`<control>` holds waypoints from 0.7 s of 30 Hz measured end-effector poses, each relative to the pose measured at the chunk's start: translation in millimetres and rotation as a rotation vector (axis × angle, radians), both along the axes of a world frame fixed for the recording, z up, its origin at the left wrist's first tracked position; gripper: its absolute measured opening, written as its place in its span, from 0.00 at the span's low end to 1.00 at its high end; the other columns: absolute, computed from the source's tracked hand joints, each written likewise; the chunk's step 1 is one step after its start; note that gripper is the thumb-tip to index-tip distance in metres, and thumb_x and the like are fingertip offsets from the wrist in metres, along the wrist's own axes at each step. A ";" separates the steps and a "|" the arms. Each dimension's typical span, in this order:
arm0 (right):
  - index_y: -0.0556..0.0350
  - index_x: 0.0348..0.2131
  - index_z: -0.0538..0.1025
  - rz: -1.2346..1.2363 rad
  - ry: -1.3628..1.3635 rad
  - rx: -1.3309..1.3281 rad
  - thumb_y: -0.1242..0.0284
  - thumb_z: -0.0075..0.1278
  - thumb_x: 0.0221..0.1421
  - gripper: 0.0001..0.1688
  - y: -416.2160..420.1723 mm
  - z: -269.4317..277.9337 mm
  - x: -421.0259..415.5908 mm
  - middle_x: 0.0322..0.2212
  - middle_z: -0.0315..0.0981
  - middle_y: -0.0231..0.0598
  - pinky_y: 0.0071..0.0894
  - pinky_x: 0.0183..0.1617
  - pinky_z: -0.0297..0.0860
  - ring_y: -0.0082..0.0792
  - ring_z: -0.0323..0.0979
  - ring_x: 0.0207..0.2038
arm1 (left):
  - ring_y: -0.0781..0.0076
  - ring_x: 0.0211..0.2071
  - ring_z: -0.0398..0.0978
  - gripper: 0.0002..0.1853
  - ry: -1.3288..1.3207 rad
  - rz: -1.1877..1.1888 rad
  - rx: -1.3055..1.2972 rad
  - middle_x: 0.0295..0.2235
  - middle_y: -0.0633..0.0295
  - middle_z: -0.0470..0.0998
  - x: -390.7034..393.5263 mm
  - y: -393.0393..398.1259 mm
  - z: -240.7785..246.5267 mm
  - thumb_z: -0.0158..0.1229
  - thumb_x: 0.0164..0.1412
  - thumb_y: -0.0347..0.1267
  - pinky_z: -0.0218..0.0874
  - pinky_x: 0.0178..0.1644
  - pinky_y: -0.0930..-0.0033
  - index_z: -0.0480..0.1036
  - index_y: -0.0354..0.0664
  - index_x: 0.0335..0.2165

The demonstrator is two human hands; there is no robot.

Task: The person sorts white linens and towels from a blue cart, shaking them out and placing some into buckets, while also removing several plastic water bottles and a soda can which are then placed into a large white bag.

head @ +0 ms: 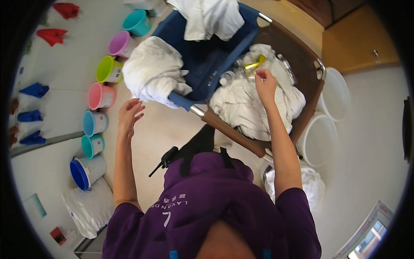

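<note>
My left hand [128, 116] is raised with its fingers loosely bent and apart, and nothing shows in it. Just beyond its fingertips, a bunched white cloth [152, 69] hangs over the near-left corner of a blue fabric laundry cart [207, 61]. My right hand [266, 86] hovers over the brown fabric cart [304, 48], its fingers curled towards the thumb; whether they pinch anything is not clear. Crumpled white linen [245, 106] fills much of that cart. Clear plastic bottles [229, 76] and a shiny gold packet [255, 64] lie on the linen near my right fingers.
Coloured buckets [102, 96] line the left wall below hanging red and blue cloths [30, 116]. More white linen [210, 19] drapes over the blue cart's far end. Translucent bins [318, 140] stand right of the brown cart. A filled plastic bag [89, 207] sits at lower left.
</note>
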State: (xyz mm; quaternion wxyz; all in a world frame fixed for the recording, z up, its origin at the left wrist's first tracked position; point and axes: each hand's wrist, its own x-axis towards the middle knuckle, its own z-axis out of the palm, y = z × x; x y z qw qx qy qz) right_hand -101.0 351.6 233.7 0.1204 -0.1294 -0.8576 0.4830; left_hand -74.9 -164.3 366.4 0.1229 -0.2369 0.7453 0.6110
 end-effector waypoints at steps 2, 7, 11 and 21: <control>0.50 0.48 0.77 -0.015 -0.230 0.421 0.72 0.63 0.49 0.24 10.9 -19.3 46.4 0.42 0.78 0.42 0.52 0.52 0.68 0.44 0.73 0.49 | 0.68 0.44 0.79 0.18 0.064 -0.058 0.102 0.43 0.59 0.79 -6.8 29.1 -19.2 0.63 0.63 0.32 0.70 0.47 0.66 0.74 0.37 0.49; 0.45 0.45 0.79 0.111 -0.536 0.801 0.72 0.60 0.46 0.22 25.5 -34.0 122.9 0.42 0.77 0.42 0.64 0.52 0.63 0.47 0.68 0.53 | 0.74 0.40 0.79 0.12 0.265 -0.390 0.302 0.38 0.61 0.81 -38.3 157.5 -60.4 0.60 0.65 0.28 0.71 0.46 0.73 0.75 0.37 0.47; 0.49 0.42 0.78 0.066 -0.336 0.572 0.82 0.51 0.43 0.23 32.2 -19.5 125.2 0.39 0.76 0.44 0.54 0.49 0.65 0.50 0.69 0.45 | 0.63 0.51 0.76 0.29 0.242 -0.904 0.096 0.49 0.49 0.76 -40.6 263.3 -111.3 0.68 0.54 0.30 0.69 0.54 0.66 0.70 0.35 0.54; 0.57 0.53 0.71 -0.374 0.237 -0.457 0.79 0.52 0.60 0.21 93.0 168.2 179.6 0.46 0.75 0.34 0.25 0.53 0.68 0.23 0.72 0.48 | 0.48 0.61 0.68 0.26 -0.018 -1.256 0.425 0.62 0.49 0.65 -20.1 371.0 -156.7 0.58 0.67 0.42 0.61 0.63 0.49 0.65 0.50 0.59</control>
